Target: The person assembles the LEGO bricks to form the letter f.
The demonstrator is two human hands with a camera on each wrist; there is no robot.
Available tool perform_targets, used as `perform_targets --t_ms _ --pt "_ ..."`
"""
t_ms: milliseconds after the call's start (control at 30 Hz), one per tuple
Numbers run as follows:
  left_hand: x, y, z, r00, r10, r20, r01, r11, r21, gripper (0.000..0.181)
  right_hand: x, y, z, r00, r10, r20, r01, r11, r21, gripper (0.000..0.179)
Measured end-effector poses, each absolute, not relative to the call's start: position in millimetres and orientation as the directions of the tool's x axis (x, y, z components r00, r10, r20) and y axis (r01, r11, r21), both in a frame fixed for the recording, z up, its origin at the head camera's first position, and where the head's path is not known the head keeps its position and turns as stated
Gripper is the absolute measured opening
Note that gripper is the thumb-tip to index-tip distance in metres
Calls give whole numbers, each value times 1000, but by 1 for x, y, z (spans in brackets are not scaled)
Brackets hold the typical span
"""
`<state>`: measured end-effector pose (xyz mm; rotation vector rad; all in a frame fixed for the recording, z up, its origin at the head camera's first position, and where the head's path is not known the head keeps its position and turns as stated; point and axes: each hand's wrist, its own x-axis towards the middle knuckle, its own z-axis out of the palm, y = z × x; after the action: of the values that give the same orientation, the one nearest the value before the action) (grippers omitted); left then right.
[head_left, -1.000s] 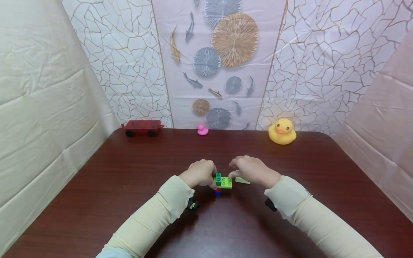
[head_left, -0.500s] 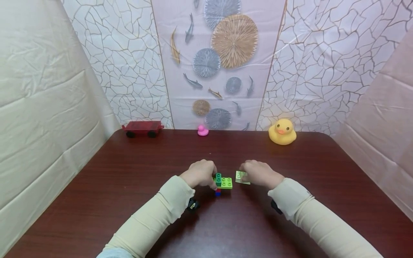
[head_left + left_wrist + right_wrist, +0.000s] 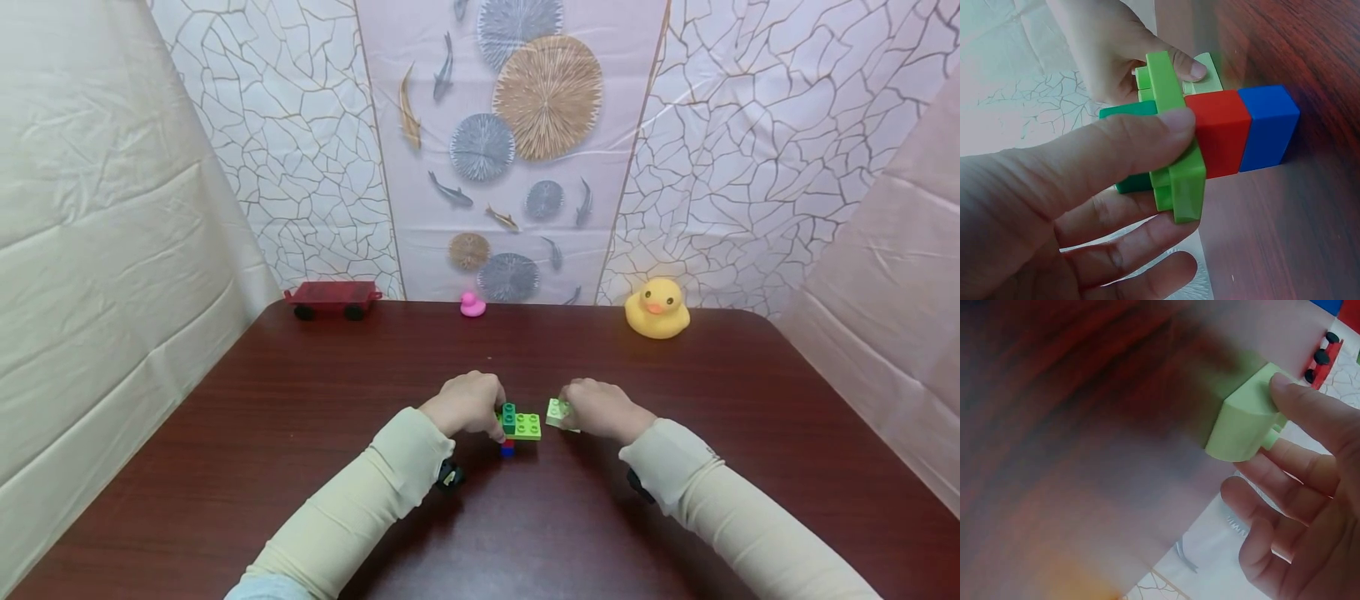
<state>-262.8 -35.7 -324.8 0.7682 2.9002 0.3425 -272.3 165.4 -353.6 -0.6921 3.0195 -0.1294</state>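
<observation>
My left hand grips a small stack of toy building bricks between thumb and fingers. A dark green brick tops the stack, on a wider lime green brick. Below these are a red brick and a blue brick at the bottom. Just right of the stack, my right hand pinches a pale green brick with a rounded side, thumb on one face and fingers by its studs. In the head view, that hand covers part of the pale brick. A narrow gap separates it from the stack.
Along the back edge of the dark wooden table stand a red toy wagon, a small pink duck and a larger yellow duck. Patterned cloth hangs close behind the table.
My right hand has moved from beside the stack to the pale green brick on the right and now pinches it. The left hand and its stack stay in place.
</observation>
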Motion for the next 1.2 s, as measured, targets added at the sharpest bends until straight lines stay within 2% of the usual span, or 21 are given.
perform_targets --t_ms 267,667,1200 --pt "-263 -35 -325 -866 497 -61 470 849 242 21 -271 165 -357 -899 -438 -27 -435 898 -70 21" --pt "-264 -35 -324 -867 493 -68 466 852 238 21 -269 163 -340 -893 -451 3 -448 886 -122 33" --pt "-264 -36 -325 -868 492 -70 461 850 254 21 -259 151 -320 -873 -479 91 -487 869 -88 36"
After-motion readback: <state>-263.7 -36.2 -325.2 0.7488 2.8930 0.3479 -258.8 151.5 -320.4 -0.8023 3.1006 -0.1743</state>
